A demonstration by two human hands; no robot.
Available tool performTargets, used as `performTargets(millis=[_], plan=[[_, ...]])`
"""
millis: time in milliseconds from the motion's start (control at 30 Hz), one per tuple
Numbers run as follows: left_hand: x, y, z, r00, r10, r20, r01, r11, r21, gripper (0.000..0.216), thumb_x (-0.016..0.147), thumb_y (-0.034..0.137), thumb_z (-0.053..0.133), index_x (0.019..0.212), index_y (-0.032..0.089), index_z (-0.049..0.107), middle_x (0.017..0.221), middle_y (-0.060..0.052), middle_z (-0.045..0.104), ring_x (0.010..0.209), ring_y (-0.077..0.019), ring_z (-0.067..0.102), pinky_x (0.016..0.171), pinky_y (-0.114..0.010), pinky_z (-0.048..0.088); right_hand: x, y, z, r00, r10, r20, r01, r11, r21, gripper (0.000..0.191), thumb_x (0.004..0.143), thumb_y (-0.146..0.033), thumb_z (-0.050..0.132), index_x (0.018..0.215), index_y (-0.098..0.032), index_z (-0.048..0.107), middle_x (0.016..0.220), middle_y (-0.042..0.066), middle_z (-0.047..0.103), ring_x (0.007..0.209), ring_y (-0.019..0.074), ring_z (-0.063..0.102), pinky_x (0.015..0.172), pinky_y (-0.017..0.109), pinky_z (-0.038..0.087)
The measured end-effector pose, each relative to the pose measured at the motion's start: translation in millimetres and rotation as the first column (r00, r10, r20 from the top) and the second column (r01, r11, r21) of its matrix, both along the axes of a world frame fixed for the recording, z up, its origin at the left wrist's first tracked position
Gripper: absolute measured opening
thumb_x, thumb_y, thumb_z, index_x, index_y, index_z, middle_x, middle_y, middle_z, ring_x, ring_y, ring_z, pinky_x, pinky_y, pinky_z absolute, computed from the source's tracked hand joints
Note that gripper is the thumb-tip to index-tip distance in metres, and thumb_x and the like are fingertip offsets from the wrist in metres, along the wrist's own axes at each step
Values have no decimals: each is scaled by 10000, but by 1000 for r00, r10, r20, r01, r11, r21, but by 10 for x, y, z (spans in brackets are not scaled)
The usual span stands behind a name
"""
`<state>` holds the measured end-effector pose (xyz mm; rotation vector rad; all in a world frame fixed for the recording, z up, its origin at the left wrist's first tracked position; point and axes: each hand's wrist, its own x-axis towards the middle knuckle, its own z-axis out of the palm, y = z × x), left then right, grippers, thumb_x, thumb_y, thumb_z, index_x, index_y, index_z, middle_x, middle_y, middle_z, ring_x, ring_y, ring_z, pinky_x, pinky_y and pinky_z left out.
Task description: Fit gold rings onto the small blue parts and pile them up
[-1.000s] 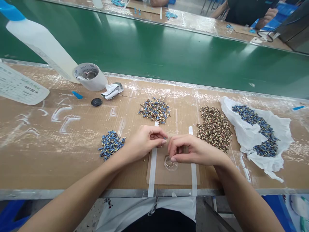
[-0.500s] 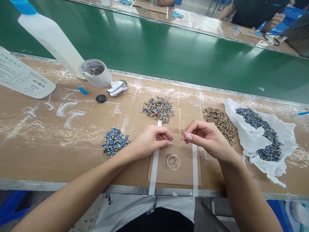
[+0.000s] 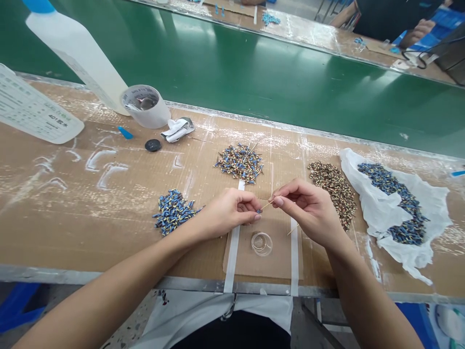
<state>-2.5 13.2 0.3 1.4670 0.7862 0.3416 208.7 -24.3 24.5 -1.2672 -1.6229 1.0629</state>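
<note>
My left hand point(image 3: 241, 207) is closed, pinching a tiny blue piece point(image 3: 259, 211) at its fingertips. In my right hand point(image 3: 300, 203) a thin wooden toothpick point(image 3: 268, 204) is pinched, its tip at or very near the blue piece; contact is too small to tell. A second thin stick point(image 3: 292, 230) shows below the right hand, partly hidden by it. Under both hands a small clear round cup point(image 3: 261, 244) stands on a taped cardboard piece point(image 3: 259, 269). Beside my left forearm lies a pile of small blue and yellow pieces point(image 3: 174, 212).
Beyond the hands lies a pile of blue-and-gold pieces point(image 3: 240, 163). To the right are a heap of gold pieces point(image 3: 332, 189) and white cloth point(image 3: 370, 213) bearing blue pieces. Bottles point(image 3: 83, 58), a tape roll point(image 3: 146, 109) and a black cap point(image 3: 153, 145) stand left. Across the green belt point(image 3: 232, 72), people sit.
My right hand has shifted slightly left, and the toothpick has swung from pointing down to pointing at the blue piece in my left hand. My left hand has barely moved.
</note>
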Motion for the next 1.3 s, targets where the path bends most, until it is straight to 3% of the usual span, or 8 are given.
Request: performTargets(millis=[533,1167,1300], plan=[[-5,-12,15,1000,-9,-3,9,1000,30,114,839,242,610,858,136,647,718,-3,611,661,-126,543,631,-240,421,-26,-14,34,982,52,184,-63,996,55,86,885,-275,650,843,-200,640,811,33,694,712,161,634,649,295,481],[-7,-4,3,1000,-14,-7,14,999,51,118,841,253,615,853,140,648,775,-16,631,718,-133,574,670,-244,444,-82,-46,37,966,55,251,-107,974,199,37,892,-204,618,859,-215,608,808,25,697,717,157,638,664,294,476],[-9,-4,5,1000,-9,-10,10,999,48,113,835,247,621,851,139,648,770,-21,645,728,-142,597,681,-250,461,-30,-61,67,986,34,162,-63,983,173,36,890,-218,630,861,-221,609,838,36,694,754,171,639,684,309,482]])
